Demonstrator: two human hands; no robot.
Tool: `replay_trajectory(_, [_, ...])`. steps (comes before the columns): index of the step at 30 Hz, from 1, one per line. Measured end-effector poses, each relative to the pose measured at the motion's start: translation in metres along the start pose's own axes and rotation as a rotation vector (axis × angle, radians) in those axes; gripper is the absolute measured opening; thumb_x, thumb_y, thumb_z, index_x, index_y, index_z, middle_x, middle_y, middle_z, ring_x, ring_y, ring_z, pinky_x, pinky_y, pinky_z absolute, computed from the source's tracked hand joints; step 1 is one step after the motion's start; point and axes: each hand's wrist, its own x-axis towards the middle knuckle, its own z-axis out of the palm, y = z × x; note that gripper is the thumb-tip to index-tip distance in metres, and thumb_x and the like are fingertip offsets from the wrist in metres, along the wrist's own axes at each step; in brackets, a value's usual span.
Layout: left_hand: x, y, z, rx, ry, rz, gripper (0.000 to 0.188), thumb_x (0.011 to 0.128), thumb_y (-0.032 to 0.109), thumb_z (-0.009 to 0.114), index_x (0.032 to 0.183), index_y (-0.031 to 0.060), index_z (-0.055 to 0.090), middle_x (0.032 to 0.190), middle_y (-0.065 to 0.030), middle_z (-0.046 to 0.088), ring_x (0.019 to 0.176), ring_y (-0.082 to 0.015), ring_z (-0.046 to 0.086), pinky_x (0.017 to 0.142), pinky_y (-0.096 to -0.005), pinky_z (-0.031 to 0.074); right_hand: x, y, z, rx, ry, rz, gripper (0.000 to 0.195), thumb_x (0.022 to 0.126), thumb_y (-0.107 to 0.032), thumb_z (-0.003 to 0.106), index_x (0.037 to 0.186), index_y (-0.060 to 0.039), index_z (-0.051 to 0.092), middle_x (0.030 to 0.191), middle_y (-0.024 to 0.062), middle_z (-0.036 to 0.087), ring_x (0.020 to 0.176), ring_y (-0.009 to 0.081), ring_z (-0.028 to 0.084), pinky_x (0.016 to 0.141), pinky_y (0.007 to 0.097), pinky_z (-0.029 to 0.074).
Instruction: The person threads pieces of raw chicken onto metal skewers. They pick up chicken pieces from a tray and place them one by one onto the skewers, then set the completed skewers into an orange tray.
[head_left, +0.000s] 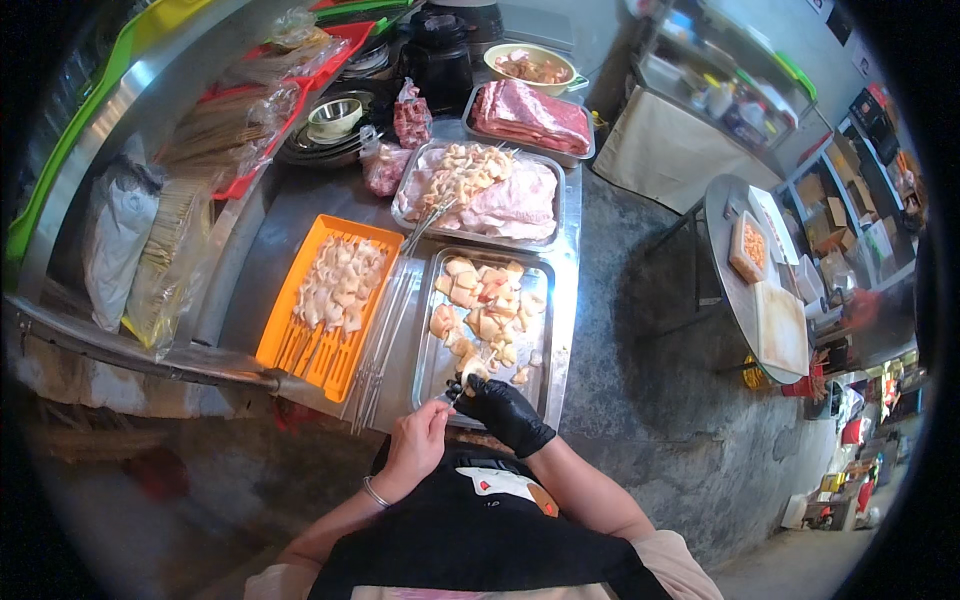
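Note:
My left hand (417, 444), bare, has its fingers closed on a thin metal skewer, of which only a short part shows. My right hand (510, 411), in a black glove, grips a pale piece of meat (474, 369) at the near end of a metal tray (553, 352). Pale meat chunks (491, 296) lie in that tray. To its left rest several long metal skewers (386, 337), and beyond them an orange slotted tray (289, 300) holds skewered meat pieces (341, 281). Behind, more skewered meat (469, 169) lies on large slabs of pale meat (517, 202).
A tray of red meat slabs (529, 116) and a bowl of meat (531, 67) stand farther back. Bagged wooden skewers (169, 255) lie in the steel trough at left. A round table (720, 247) with a cutting board (780, 330) stands at right.

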Motion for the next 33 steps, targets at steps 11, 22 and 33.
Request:
replay_trajectory(11, [-0.007,-0.018,0.001,-0.231,-0.081,-0.056,0.012,0.094,0.007,0.054,0.096,-0.0008,0.063,0.061,-0.0058,0.055,0.055,-0.0097,0.052,0.052,-0.0276,0.041,0.010,-0.032,-0.022,-0.068,0.014,-0.283,0.032,0.097,-0.018,0.055,0.125,-0.0037,0.058,0.123,0.0082,0.061,0.111,0.0214,0.059,0.089,0.0329,0.049])
replay_trajectory(22, [-0.016,-0.020,-0.011,-0.205,-0.137,-0.069,0.014,0.096,0.006,0.051,0.098,-0.0018,0.062,0.069,0.0043,0.051,0.061,-0.0030,0.045,0.054,-0.0207,0.038,0.020,-0.037,-0.025,-0.007,0.137,-0.291,0.033,0.096,-0.030,0.058,0.116,-0.0037,0.062,0.112,0.0077,0.065,0.103,0.0191,0.062,0.092,0.0324,0.048])
replay_trajectory(33, [-0.018,-0.013,-0.024,-0.149,-0.120,-0.108,0.012,0.093,0.006,0.055,0.097,0.0002,0.065,0.065,-0.0059,0.059,0.056,-0.0091,0.052,0.052,-0.0273,0.041,0.019,-0.050,-0.022,0.089,0.200,-0.273,0.025,0.094,-0.027,0.060,0.111,-0.0089,0.064,0.093,0.0026,0.065,0.088,0.0149,0.060,0.080,0.0281,0.048])
